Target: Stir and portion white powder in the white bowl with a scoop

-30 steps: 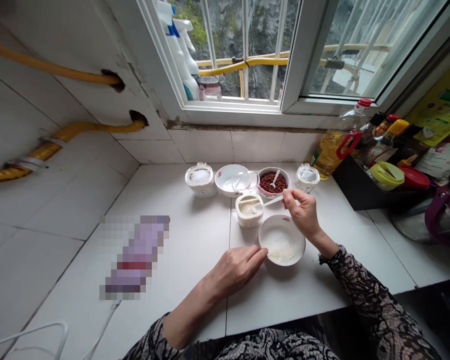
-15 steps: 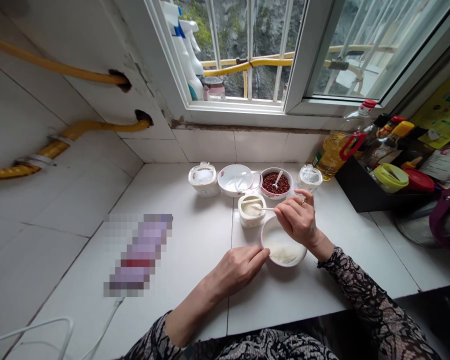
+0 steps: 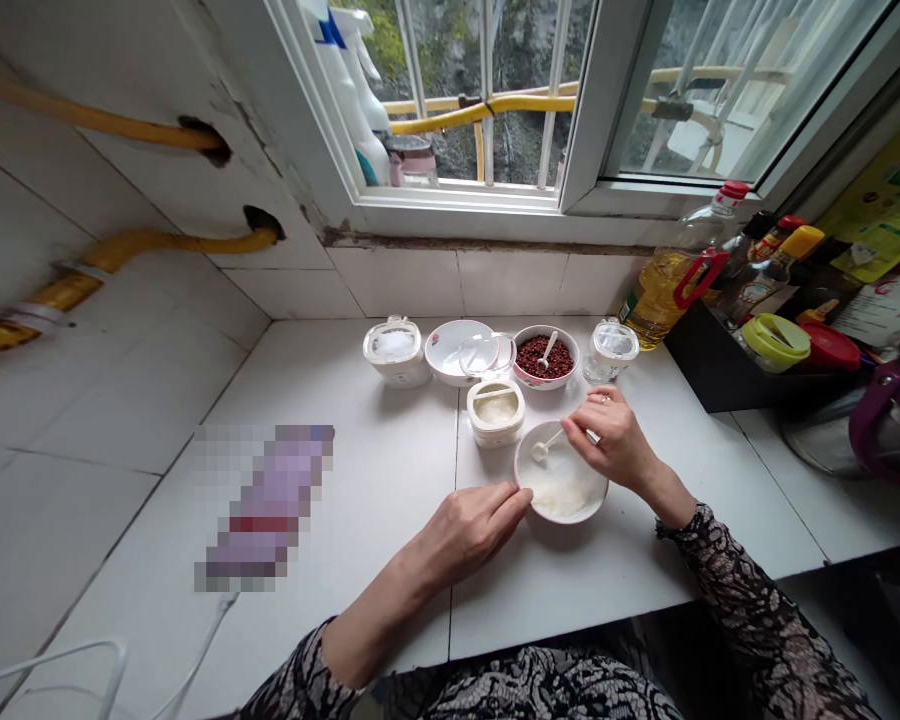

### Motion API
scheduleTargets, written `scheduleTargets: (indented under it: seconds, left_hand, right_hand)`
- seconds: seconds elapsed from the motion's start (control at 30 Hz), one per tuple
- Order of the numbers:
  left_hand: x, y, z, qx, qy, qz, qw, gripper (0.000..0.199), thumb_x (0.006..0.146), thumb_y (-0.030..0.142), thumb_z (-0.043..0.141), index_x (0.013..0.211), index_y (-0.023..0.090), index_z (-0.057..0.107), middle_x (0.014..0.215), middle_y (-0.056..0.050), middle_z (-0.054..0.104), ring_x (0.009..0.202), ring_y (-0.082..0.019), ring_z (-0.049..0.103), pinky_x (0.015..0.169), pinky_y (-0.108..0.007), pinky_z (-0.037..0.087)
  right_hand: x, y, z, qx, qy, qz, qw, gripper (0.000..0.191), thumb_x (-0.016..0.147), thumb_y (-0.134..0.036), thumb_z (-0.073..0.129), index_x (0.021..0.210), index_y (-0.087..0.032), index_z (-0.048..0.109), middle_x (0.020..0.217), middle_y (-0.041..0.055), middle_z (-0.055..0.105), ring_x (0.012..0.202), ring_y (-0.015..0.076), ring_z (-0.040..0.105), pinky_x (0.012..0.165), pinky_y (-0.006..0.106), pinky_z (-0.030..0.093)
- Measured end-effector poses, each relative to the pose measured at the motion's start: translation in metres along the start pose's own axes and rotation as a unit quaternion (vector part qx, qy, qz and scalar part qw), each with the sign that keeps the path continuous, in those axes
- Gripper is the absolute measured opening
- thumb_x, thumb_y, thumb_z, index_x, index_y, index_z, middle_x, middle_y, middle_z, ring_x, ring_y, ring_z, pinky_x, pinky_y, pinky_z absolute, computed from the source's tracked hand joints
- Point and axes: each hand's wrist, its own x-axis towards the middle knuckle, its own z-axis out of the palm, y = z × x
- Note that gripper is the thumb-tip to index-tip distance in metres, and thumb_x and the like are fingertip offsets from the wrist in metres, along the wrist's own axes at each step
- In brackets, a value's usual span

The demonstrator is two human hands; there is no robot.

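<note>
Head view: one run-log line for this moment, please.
left hand: touching rim of bowl | right hand: holding white spoon over bowl | pale contents: in bowl | open container: beyond bowl

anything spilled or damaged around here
No spill shows around the front bowl or open jar. The strip under the window frame looks damaged, though: brown and ragged, it stands out against the smooth, pale tiles below.
</note>
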Motion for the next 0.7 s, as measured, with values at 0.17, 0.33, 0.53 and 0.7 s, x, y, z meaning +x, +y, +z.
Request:
scheduleTargets:
  seconds: [0.17,0.33,0.53,0.7]
  left_hand:
    - [-0.001,-0.001,0.001,-0.002,0.000,-0.002,1.000,0.018,0.101,0.013,0.039,0.107,0.011,0.056,0.081,-0.005,0.065,0.061,-0.011,0.061,0.050,-0.020,0.048]
    - [0.000,-0.001,-0.001,-0.003,0.008,-0.001,1.000,0.018,0.102,0.013,0.040,0.106,0.011,0.056,0.083,-0.006,0.067,0.063,-0.011,0.062,0.051,-0.020,0.049]
    - [0.000,-0.001,-0.002,-0.017,-0.003,0.000,1.000,0.018,0.102,0.013,0.039,0.109,0.010,0.056,0.085,-0.007,0.067,0.065,-0.012,0.063,0.052,-0.021,0.050]
    - [-0.001,0.000,-0.001,-0.014,-0.001,-0.003,1.000,0.019,0.101,0.013,0.039,0.109,0.012,0.056,0.083,-0.006,0.066,0.065,-0.011,0.063,0.052,-0.020,0.050]
  right_hand:
    - [-0.005,-0.004,0.013,0.033,-0.041,-0.030,0.998,0.033,0.095,-0.022,0.045,0.063,-0.021,0.052,0.055,-0.0032,0.055,0.055,0.0123,0.044,0.087,0.035,0.039]
    - [-0.007,-0.001,0.017,0.069,0.003,0.026,0.997,0.035,0.093,-0.024,0.046,0.058,-0.022,0.047,0.051,-0.0045,0.051,0.052,0.0118,0.039,0.086,0.036,0.041]
    - [-0.010,0.008,0.009,0.120,0.062,0.106,0.985,0.036,0.091,-0.029,0.049,0.055,-0.022,0.049,0.052,-0.0024,0.051,0.055,0.0135,0.045,0.084,0.037,0.043]
    - [-0.012,0.010,0.004,0.210,0.077,0.213,0.951,0.043,0.089,-0.042,0.053,0.052,-0.021,0.053,0.055,0.0004,0.054,0.063,0.0160,0.052,0.068,0.032,0.043]
